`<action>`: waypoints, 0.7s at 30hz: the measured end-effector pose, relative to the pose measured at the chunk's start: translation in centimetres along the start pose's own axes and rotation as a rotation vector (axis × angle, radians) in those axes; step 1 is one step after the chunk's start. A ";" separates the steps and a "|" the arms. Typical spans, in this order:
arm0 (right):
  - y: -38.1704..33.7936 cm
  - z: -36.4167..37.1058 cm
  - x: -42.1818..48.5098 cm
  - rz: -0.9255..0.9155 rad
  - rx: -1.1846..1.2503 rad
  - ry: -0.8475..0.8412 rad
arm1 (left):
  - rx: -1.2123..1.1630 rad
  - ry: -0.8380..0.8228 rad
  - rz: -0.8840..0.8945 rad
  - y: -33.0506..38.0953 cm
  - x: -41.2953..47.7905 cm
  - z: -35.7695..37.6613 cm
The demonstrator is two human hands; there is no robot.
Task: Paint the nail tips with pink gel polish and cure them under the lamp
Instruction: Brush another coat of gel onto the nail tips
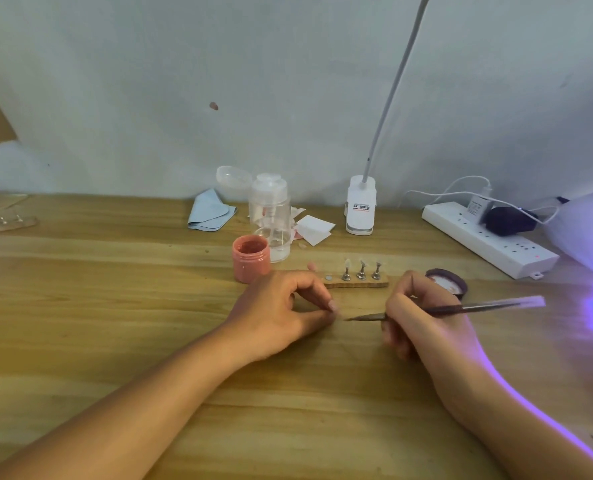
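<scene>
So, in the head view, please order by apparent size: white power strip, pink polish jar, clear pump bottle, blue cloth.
1. white power strip
2. clear pump bottle
3. blue cloth and pink polish jar look about alike; the jar is nearer the camera, so I leave them unranked.

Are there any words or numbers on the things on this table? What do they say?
Nothing can be read clearly.
Lamp clamp: a label with black and red print, too blurred to read.
Plug adapter on the power strip: small grey print, too small to read.
Pink jar: no writing shows.
</scene>
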State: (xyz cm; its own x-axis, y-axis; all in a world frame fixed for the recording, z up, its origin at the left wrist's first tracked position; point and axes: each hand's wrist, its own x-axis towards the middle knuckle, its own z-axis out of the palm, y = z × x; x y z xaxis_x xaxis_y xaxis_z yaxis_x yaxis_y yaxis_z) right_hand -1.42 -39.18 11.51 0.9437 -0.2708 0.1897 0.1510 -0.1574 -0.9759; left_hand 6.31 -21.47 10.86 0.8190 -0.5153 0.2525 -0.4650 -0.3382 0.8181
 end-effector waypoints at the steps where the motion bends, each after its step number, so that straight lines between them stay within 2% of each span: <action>1: -0.1 0.0 0.0 0.006 0.026 0.007 | -0.015 -0.003 -0.002 0.0 0.0 0.0; 6: -0.3 0.3 -0.1 0.007 0.078 -0.081 | -0.035 0.001 0.012 0.5 0.0 -0.1; 12: -0.2 -0.1 0.0 0.017 0.084 -0.019 | -0.063 -0.002 0.055 0.5 -0.1 -0.1; 17: -0.1 0.2 0.0 0.012 0.076 -0.075 | -0.056 0.019 0.038 0.3 0.0 -0.1; 21: 0.0 -0.1 0.0 0.021 0.056 -0.031 | -0.065 0.013 0.025 0.2 0.0 0.0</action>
State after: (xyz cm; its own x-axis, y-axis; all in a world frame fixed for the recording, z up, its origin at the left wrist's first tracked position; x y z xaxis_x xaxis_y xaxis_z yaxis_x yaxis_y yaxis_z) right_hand -1.46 -39.29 11.52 0.9554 -0.2440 0.1667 0.1467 -0.0981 -0.9843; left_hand 6.21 -21.56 11.01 0.8120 -0.5125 0.2793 -0.4628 -0.2737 0.8431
